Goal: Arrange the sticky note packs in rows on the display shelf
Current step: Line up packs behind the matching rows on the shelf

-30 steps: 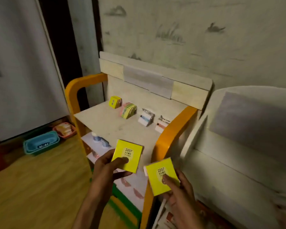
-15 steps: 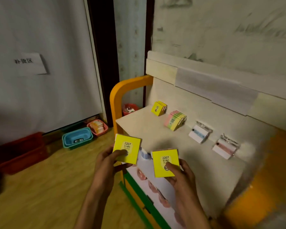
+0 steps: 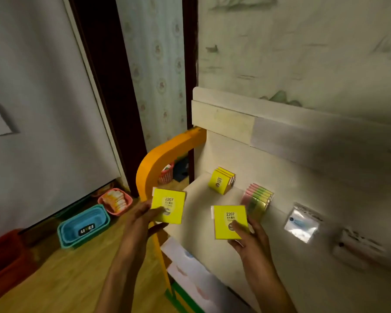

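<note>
packs [image 3: 168, 208] yellow | shelf frame [image 3: 158, 159] orange | basket [image 3: 84, 227] blue (nested)

A single head-worn wide-angle camera looks forward and down from close above the display shelf [image 3: 203, 222], the person's hands [image 3: 142, 220] low in the frame, the wooden floor [image 3: 54, 279] at left and the papered wall [image 3: 303, 53] beyond.

Two hands [image 3: 142, 219] [image 3: 250, 237], one yellow pack [image 3: 168, 205] [image 3: 230, 221] each (both marked 2207), above the shelf [image 3: 199, 206].
</note>
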`<move>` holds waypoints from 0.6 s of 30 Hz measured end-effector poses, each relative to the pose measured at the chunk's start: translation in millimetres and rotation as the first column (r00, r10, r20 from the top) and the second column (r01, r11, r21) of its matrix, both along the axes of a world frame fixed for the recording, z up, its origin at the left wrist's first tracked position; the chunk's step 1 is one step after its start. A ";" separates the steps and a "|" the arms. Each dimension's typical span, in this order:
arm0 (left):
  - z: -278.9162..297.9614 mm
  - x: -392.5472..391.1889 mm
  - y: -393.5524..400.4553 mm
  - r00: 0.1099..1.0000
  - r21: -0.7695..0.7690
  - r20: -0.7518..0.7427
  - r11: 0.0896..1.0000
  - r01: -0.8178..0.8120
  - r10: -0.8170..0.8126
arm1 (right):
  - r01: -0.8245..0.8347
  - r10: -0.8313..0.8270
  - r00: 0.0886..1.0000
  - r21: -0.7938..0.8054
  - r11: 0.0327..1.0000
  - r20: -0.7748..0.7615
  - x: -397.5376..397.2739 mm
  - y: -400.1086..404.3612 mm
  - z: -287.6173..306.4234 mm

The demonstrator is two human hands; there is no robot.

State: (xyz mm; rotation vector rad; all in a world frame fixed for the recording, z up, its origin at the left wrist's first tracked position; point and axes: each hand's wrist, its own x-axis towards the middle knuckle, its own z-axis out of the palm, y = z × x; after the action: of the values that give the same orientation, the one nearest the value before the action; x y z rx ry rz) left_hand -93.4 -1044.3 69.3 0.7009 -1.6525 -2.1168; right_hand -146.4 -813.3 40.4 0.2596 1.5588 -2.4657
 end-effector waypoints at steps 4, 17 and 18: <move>-23.1 -57.0 -10.8 0.988 0.011 0.041 0.989 0.150 -0.150 | 0.031 -0.035 0.998 0.095 0.995 0.046 -27.1 -8.6 -8.0; -123.0 -229.7 -23.2 0.877 -0.276 0.187 0.833 0.479 -0.442 | 0.146 -0.194 0.902 0.150 0.978 0.385 -88.2 -38.1 -13.0; -124.9 -235.6 -22.2 0.872 -0.311 0.209 0.815 0.489 -0.443 | 0.146 -0.202 0.892 0.164 0.976 0.406 -88.8 -41.1 -13.6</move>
State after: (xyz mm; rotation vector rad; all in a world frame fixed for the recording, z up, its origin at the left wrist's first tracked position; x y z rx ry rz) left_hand -329.0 -1066.5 -55.6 0.3389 -2.4048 -2.0030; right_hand -235.3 -854.4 26.8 0.9258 1.5550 -2.2252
